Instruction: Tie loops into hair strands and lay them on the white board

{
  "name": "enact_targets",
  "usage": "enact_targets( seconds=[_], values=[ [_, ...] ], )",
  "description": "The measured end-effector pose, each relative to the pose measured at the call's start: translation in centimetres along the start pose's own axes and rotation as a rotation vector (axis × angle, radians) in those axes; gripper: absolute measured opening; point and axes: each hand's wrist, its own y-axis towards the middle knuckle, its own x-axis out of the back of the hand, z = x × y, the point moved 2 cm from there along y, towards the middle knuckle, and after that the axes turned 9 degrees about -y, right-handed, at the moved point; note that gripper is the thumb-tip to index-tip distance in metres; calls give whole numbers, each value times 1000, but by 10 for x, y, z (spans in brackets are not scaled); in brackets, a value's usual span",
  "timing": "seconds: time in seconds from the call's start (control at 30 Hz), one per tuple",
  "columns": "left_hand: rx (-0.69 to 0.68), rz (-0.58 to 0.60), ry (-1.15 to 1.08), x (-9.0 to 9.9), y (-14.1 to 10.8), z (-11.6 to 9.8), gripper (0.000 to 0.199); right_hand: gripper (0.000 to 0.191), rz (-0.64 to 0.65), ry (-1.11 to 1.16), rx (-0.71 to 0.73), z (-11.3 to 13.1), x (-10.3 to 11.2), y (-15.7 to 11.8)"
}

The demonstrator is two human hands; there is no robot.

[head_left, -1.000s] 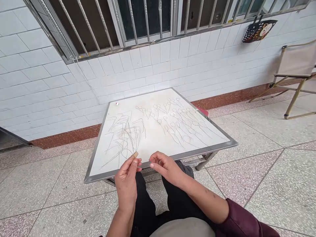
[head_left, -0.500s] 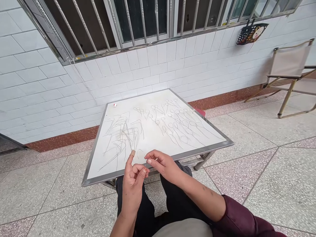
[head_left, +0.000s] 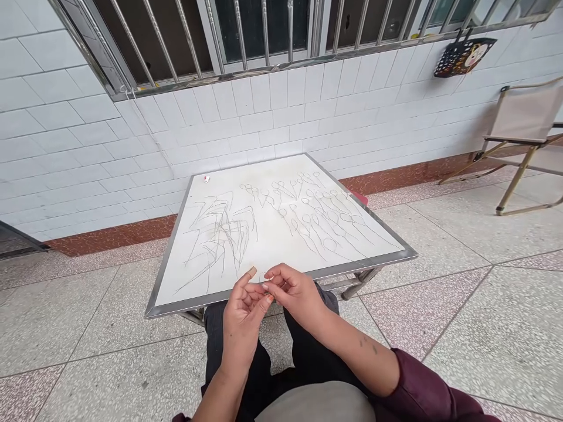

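Observation:
Both hands meet at the near edge of a white table (head_left: 272,252). My left hand (head_left: 244,313) has thumb and fingers pinched together, its bandaged index finger pointing up. My right hand (head_left: 294,293) is pinched too, its fingertips at the left ones. What they hold is too small to make out; a thin dark line shows near the fingertips. Thin bent wire-like pieces (head_left: 215,228) lie in a tangle on the table's left side. Several looped thin pieces (head_left: 328,220) are spread over its right side.
A small red and white object (head_left: 207,179) rests at the table's far left corner. Behind stands a white tiled wall (head_left: 264,117) with barred windows. A patterned basket (head_left: 464,57) hangs there, and a folding chair (head_left: 521,117) stands at right. Something red shows beyond the table's right edge.
My left hand has moved slightly right and its fingertips now meet those of my right hand. The camera view has shifted a little.

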Motion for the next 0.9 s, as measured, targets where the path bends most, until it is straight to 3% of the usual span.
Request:
enact_targets(
  seconds=[0.13, 0.37, 0.7, 0.9],
  values=[
    [-27, -58, 12, 3, 1, 5, 43, 16, -36, -146, 80, 0, -1, -3],
    [13, -40, -54, 5, 3, 5, 37, 20, 51, -28, 119, -5, -3, -1],
    [109, 8, -127, 11, 0, -6, 38, 26, 95, -83, 241, -18, 4, 3],
    [143, 46, -77, 9, -2, -8, 43, 24, 164, -53, 182, -20, 2, 2]
  ],
)
